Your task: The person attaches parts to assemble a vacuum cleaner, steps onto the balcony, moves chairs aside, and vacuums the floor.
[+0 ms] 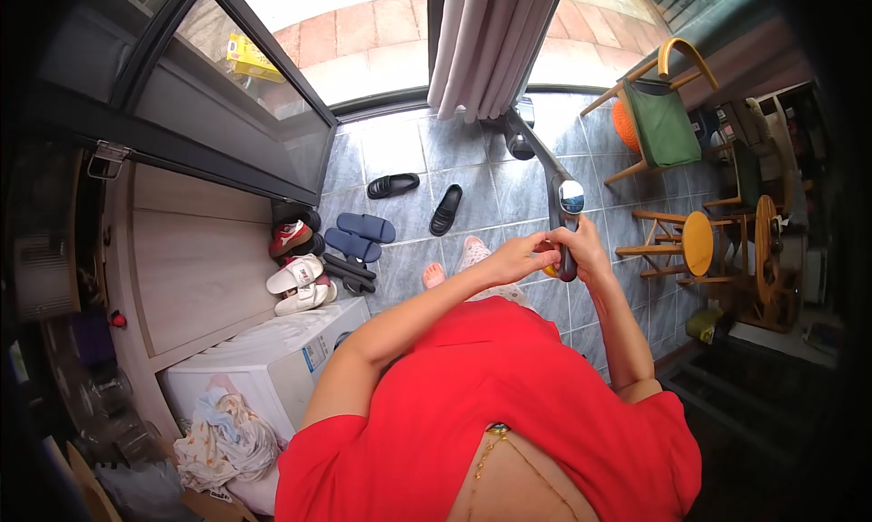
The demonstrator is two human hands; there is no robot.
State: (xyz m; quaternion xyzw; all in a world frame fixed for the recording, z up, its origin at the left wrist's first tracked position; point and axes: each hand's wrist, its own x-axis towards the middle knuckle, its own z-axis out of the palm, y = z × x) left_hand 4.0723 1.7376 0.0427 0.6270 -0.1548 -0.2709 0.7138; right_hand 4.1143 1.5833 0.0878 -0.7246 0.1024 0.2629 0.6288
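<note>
A grey-black upright floor cleaner [549, 162] leans away from me, its head on the tiles by the curtain and a round shiny display near its top. My right hand [586, 246] is wrapped around its handle. My left hand [520, 260] meets the same handle from the left, fingers bent and closed against it near the right thumb. A small yellow-orange patch shows under the left fingertips; what it is I cannot make out. My bare foot [433, 274] stands on the floor just below my hands.
Two black loafers [445, 210] and blue slippers [360, 236] lie on the tiles. More footwear [300, 274] stands beside a white box [300, 359] at left. A grey curtain [481, 45] hangs by the open door [245, 95]. At right are a green chair [661, 127] and a yellow-topped stool [698, 243].
</note>
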